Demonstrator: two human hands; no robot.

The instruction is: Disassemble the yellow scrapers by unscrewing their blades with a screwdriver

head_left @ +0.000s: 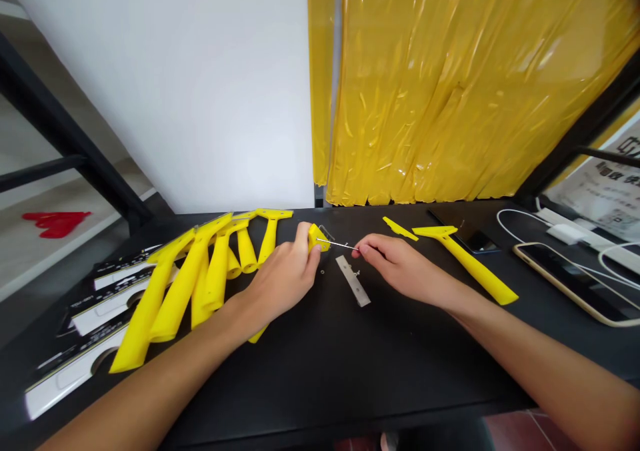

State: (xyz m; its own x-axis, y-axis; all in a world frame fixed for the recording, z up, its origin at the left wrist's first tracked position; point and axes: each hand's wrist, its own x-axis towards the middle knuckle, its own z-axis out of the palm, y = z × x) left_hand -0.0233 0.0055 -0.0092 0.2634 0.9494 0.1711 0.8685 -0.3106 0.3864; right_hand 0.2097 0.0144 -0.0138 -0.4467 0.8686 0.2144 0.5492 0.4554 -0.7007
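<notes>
My left hand [289,264] is closed around a yellow scraper [315,236], its head showing past the fingertips and most of the handle hidden. My right hand [395,261] pinches a screwdriver [337,244]. The thin metal shaft points left, with its tip at the scraper head; the grip is mostly covered by my fingers. Between the hands, a flat metal blade [353,281] lies on the black table [350,371], with tiny screw-like parts near it. Right of these lie a loose yellow strip [400,228] and another yellow scraper [470,264].
Several yellow scrapers [163,291] are heaped at left, beside black-and-white packages [75,371]. A phone [575,281], white cables and a power strip [590,237] occupy the right side. Behind stand a white panel [200,91] and yellow plastic sheeting [450,91].
</notes>
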